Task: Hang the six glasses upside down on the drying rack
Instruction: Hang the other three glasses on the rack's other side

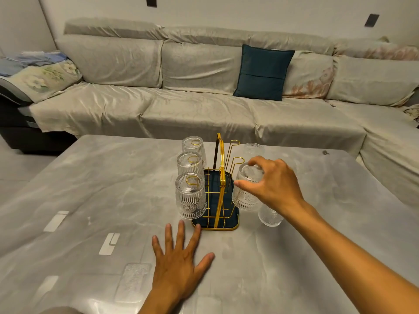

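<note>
A gold wire drying rack (219, 177) with a dark blue tray stands mid-table. Three clear patterned glasses hang upside down on its left pegs: far (192, 147), middle (190, 165), near (191, 196). My right hand (272, 184) grips a fourth glass (246, 193), upside down at the near right peg. Two right pegs (235, 159) stand bare. One glass (271, 216) stands on the table under my right wrist, another (254, 149) behind the rack on the right. My left hand (179, 257) lies flat on the table, fingers spread, fingertips by the tray's front corner.
The grey marble-look table (90, 189) has a clear embossed coaster (132, 282) near its front left. A long covered sofa (204, 98) with a dark teal cushion (263, 74) runs behind the table and wraps around to the right.
</note>
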Tool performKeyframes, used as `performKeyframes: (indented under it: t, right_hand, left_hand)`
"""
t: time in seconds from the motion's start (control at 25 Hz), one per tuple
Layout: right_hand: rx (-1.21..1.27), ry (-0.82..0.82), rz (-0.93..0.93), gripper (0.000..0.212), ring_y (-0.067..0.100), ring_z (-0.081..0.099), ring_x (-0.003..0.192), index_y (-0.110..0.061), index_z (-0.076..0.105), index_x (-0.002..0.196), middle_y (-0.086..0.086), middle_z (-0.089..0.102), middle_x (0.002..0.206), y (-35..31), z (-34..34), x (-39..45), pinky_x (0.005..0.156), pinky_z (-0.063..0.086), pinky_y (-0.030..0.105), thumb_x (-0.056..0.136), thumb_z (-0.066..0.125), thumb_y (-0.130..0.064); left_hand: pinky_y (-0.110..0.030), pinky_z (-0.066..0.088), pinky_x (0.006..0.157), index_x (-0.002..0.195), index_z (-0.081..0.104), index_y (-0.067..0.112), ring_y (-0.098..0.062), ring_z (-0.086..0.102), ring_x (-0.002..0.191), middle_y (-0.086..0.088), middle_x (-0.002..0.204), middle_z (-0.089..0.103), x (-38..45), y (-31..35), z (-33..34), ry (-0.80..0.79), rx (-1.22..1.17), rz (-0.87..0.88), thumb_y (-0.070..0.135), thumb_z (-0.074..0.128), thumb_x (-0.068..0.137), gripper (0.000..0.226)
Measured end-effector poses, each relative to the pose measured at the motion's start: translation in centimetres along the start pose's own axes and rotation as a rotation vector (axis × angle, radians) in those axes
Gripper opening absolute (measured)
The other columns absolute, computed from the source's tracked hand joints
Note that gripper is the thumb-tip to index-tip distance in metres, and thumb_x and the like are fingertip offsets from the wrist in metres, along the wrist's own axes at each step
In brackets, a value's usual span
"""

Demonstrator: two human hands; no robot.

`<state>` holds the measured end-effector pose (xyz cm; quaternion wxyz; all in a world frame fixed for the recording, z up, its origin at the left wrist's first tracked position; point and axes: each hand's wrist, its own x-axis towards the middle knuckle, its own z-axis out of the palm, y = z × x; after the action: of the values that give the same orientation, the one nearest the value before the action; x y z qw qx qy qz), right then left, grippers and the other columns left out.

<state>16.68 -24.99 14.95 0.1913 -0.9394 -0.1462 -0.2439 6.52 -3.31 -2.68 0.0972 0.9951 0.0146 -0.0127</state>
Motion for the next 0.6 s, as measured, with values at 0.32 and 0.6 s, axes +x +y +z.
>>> performKeyframes:
  t: [0.32,0.6]
  right_hand:
    - [-0.035,-0.005,-0.013,0.055,0.024,0.061,0.087,-0.024,0.06,0.106,0.003,0.071,0.099,0.5,2.5,-1.3,0.079,0.047,0.04,0.069,0.065,-0.064]
    - [0.055,-0.04,0.05,0.058,0.018,0.054,0.093,-0.027,0.05,0.114,0.0,0.064,0.11,0.7,2.8,-3.1,0.078,0.045,0.034,0.071,0.065,-0.061]
  left_hand:
    - [-0.06,-0.028,0.105,0.136,-0.03,0.052,-0.031,-0.036,0.137,0.0,0.154,-0.031,0.0,0.0,-0.1,-0.009,0.014,0.007,0.088,-0.007,0.071,0.078]
    - [-0.06,-0.024,0.108,0.136,-0.031,0.052,-0.031,-0.033,0.138,0.0,0.156,-0.028,-0.1,0.1,-0.3,-0.022,0.018,-0.002,0.088,-0.007,0.071,0.078]
